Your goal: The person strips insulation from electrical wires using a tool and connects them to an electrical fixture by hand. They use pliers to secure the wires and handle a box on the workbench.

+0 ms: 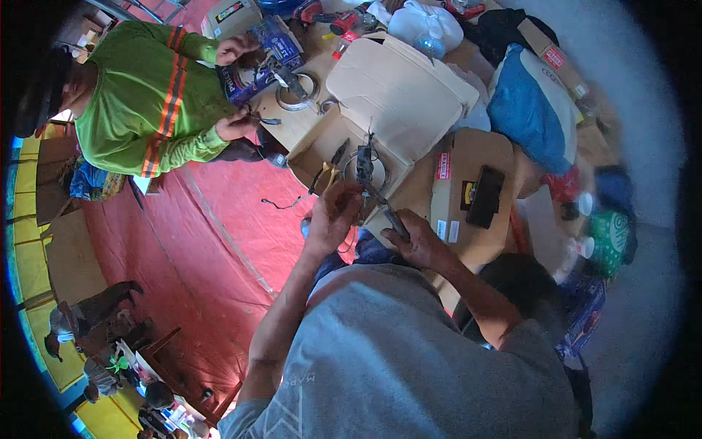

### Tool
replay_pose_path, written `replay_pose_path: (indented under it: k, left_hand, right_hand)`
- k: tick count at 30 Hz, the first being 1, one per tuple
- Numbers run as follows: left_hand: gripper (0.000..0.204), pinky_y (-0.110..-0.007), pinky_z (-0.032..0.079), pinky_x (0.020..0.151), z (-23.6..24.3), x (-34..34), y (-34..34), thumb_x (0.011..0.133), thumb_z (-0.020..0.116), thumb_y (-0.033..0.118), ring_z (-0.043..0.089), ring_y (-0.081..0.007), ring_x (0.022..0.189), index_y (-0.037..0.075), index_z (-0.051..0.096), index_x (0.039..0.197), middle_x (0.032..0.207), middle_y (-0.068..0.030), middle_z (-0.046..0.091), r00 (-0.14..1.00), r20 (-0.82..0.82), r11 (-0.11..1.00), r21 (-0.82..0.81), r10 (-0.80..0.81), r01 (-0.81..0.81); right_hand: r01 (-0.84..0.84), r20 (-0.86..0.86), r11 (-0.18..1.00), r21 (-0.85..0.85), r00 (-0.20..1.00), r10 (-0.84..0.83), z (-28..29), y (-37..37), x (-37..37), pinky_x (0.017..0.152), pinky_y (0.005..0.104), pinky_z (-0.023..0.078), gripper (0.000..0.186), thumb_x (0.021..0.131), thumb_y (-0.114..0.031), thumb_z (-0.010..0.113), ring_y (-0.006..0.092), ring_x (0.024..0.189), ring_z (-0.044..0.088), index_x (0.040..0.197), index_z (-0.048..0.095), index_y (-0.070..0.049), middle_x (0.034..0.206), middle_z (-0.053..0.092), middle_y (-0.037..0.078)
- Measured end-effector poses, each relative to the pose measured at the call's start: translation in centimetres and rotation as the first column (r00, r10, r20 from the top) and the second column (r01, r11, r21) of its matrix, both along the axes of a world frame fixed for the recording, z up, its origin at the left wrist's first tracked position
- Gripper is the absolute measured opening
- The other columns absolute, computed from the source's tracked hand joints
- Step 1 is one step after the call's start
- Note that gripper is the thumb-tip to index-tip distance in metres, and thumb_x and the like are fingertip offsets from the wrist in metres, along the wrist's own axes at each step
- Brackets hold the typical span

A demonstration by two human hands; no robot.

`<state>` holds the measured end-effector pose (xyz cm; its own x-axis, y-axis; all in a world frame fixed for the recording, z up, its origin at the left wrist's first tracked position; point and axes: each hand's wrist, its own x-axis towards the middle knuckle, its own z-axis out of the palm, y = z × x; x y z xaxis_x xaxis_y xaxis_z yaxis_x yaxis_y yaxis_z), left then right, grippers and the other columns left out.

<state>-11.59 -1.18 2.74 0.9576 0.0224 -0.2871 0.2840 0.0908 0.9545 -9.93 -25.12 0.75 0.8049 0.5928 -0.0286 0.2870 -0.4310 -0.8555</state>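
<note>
My right hand (423, 243) is closed round the grey handle of a slim hand tool (395, 219), whose exact kind I cannot make out. The tool's far end meets a small dark part with thin wires (365, 162). At the near end of that part, my left hand (336, 214) has its fingers pinched together, and they seem to hold it. A thin dark wire (281, 205) trails off to the left of this hand. Just beyond it, pliers with yellowish handles (327, 174) lie in an open cardboard box (311, 146), beside a pale round coil (376, 175).
A co-worker in a green top (142, 95) handles dark wired parts at the left, near a metal ring (298, 94). A black phone (485, 196) lies on a cardboard box (446, 186) at my right. Bags, including a blue-and-white sack (530, 110), and power tools crowd the far side.
</note>
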Motion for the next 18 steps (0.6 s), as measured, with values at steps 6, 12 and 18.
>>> replay_pose_path:
  k: [6, 12, 18]
  left_hand:
    - [0.023, -0.026, 0.049, 0.066, -0.1, 0.3, -0.1, 0.104, 0.062, 0.011, 0.06, -0.0082, 0.076, -0.002, 0.063, 0.124, 0.09, -0.0022, 0.067, 0.997, 0.033, 0.997, -0.034, 0.074, -0.073]
    - [0.027, -0.024, 0.045, 0.061, -0.4, 0.3, 0.2, 0.102, 0.066, 0.016, 0.055, -0.0069, 0.072, -0.001, 0.065, 0.124, 0.09, -0.0003, 0.065, 0.995, 0.041, 0.995, -0.035, 0.092, -0.091]
    - [0.023, -0.026, 0.047, 0.065, 0.1, 0.4, -0.1, 0.104, 0.063, 0.012, 0.057, -0.0076, 0.075, -0.001, 0.063, 0.123, 0.09, -0.0009, 0.064, 0.998, 0.027, 0.997, -0.05, 0.064, -0.062]
  right_hand:
    - [0.016, -0.459, 0.979, 0.202, 0.885, 0.08, -1.2, -1.2, 0.3, 0.081, 0.0357, 0.051, 0.032, 0.106, -0.033, 0.063, 0.0182, 0.085, 0.061, 0.116, 0.06, -0.002, 0.093, 0.062, 0.008]
    - [-0.032, -0.591, 0.981, 0.191, 0.794, 0.14, 0.5, -1.4, 1.0, 0.096, 0.0356, 0.054, 0.031, 0.109, -0.024, 0.058, 0.0165, 0.098, 0.066, 0.128, 0.056, 0.0, 0.109, 0.065, 0.007]
    - [-0.054, -0.189, 0.997, -0.052, 0.981, 0.043, 2.5, -0.5, 0.6, 0.075, 0.0377, 0.048, 0.034, 0.103, -0.033, 0.067, 0.0189, 0.078, 0.054, 0.108, 0.058, -0.001, 0.083, 0.056, 0.01]
